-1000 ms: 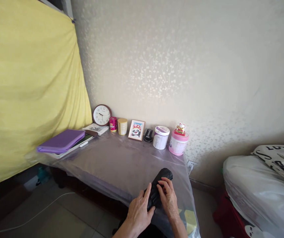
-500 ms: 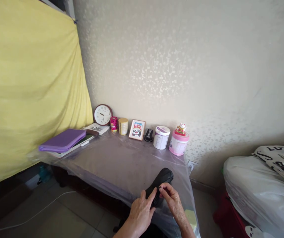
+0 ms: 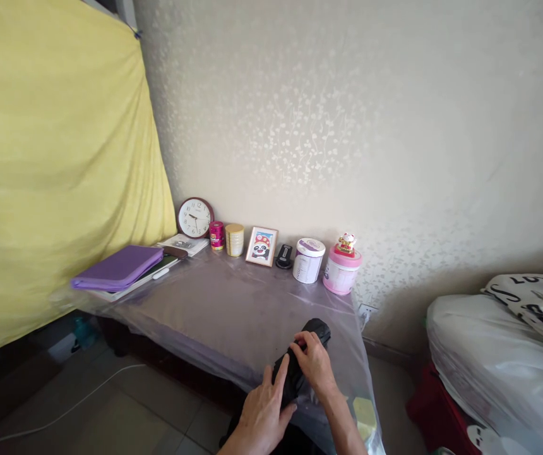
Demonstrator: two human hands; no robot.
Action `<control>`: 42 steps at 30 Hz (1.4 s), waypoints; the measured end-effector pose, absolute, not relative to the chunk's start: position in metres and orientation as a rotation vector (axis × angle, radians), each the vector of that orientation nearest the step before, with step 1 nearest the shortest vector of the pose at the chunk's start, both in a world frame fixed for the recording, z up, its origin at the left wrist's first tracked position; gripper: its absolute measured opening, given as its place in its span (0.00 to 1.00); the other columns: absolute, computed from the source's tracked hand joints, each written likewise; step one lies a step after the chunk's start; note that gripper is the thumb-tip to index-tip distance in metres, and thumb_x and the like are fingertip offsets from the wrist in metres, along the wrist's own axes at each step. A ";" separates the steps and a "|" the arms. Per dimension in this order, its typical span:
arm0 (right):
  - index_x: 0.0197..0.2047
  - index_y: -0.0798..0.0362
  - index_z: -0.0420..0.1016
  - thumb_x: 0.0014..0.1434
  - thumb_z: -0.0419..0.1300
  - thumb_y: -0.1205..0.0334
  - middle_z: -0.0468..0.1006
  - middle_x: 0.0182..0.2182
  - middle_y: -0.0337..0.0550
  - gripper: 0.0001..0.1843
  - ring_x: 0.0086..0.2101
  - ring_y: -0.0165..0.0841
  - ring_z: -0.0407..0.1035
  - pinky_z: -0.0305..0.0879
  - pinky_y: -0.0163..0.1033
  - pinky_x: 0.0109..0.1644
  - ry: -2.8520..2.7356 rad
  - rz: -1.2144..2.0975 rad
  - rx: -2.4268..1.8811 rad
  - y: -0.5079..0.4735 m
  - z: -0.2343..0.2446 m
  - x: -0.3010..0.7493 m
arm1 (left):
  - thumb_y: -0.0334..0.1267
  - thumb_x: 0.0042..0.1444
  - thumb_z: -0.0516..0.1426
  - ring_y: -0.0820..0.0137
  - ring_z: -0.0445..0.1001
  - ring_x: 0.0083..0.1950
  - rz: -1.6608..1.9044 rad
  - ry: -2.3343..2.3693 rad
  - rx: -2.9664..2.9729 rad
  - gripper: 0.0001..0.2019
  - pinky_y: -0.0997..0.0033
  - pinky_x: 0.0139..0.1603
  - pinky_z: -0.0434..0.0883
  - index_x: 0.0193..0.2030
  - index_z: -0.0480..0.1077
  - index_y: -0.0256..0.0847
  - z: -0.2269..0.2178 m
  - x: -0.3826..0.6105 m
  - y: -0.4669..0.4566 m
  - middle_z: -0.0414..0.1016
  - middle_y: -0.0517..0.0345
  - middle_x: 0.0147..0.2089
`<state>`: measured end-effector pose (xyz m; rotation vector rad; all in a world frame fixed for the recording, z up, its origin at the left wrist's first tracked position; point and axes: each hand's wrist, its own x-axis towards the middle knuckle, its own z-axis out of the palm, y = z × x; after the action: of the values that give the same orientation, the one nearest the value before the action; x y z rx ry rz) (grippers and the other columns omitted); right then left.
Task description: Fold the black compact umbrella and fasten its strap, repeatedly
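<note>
A black folded umbrella [image 3: 317,328] lies slantwise over the front right part of the plastic-covered table [image 3: 214,303], its far end pointing away from me. My left hand [image 3: 266,404] grips its near part from the left, with the thumb below and the fingers along the side. On top of the fabric, farther up, my right hand [image 3: 315,363] has its fingers bent and pressed together on the umbrella. Its fingertips partly cover the cloth, so I cannot make out whether they pinch a strap.
Along the wall stand a clock [image 3: 196,218], a pink can [image 3: 216,236], a yellowish jar [image 3: 234,241], a panda picture frame [image 3: 261,247], a black device [image 3: 284,257], a white tub [image 3: 307,268] and a pink-lidded tub [image 3: 341,278]. A purple folder [image 3: 117,268] lies left.
My right hand has moved up and left along the umbrella, from its side onto its top. My left hand still holds the near part, slightly lower.
</note>
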<state>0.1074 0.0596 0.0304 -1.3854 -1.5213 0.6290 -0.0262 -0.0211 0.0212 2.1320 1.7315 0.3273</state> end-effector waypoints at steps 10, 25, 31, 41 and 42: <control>0.36 0.55 0.73 0.44 0.62 0.48 0.73 0.26 0.38 0.21 0.18 0.25 0.61 0.59 0.33 0.21 -1.061 0.975 -1.279 0.048 0.035 0.144 | 0.29 0.51 0.51 0.67 0.70 0.47 0.336 1.718 2.104 0.44 0.72 0.44 0.65 0.63 0.22 0.55 0.019 -0.040 -0.039 0.51 0.49 0.61; 0.41 0.49 0.74 0.51 0.50 0.68 0.73 0.35 0.42 0.17 0.33 0.31 0.67 0.64 0.36 0.39 -1.972 0.553 -1.266 0.054 0.038 0.114 | 0.25 0.52 0.48 0.65 0.72 0.44 0.180 1.767 2.165 0.43 0.71 0.39 0.66 0.64 0.22 0.54 0.014 -0.033 -0.029 0.56 0.46 0.57; 0.29 0.52 0.75 0.50 0.54 0.64 0.71 0.29 0.39 0.08 0.28 0.29 0.64 0.63 0.34 0.34 -1.579 0.880 -1.145 0.039 0.038 0.134 | 0.27 0.54 0.46 0.66 0.72 0.40 0.163 1.770 2.173 0.39 0.72 0.35 0.64 0.64 0.23 0.53 0.017 -0.034 -0.029 0.58 0.46 0.55; 0.33 0.54 0.75 0.41 0.63 0.54 0.73 0.28 0.38 0.16 0.22 0.26 0.62 0.61 0.32 0.26 -0.925 0.863 -1.340 0.017 0.000 0.207 | 0.29 0.54 0.46 0.67 0.71 0.37 0.241 1.735 2.113 0.38 0.72 0.33 0.63 0.64 0.23 0.54 0.018 -0.037 -0.029 0.60 0.47 0.53; 0.33 0.55 0.75 0.41 0.63 0.53 0.73 0.27 0.38 0.17 0.21 0.26 0.61 0.60 0.32 0.25 -0.920 0.850 -1.345 0.017 -0.005 0.209 | 0.29 0.54 0.46 0.67 0.71 0.37 0.272 1.725 2.085 0.38 0.71 0.34 0.64 0.64 0.25 0.55 0.018 -0.038 -0.029 0.60 0.47 0.52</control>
<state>0.2086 0.0172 -0.0052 -1.3452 -0.9198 0.8505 -0.0378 -0.0289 0.0184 2.0847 1.7252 0.2717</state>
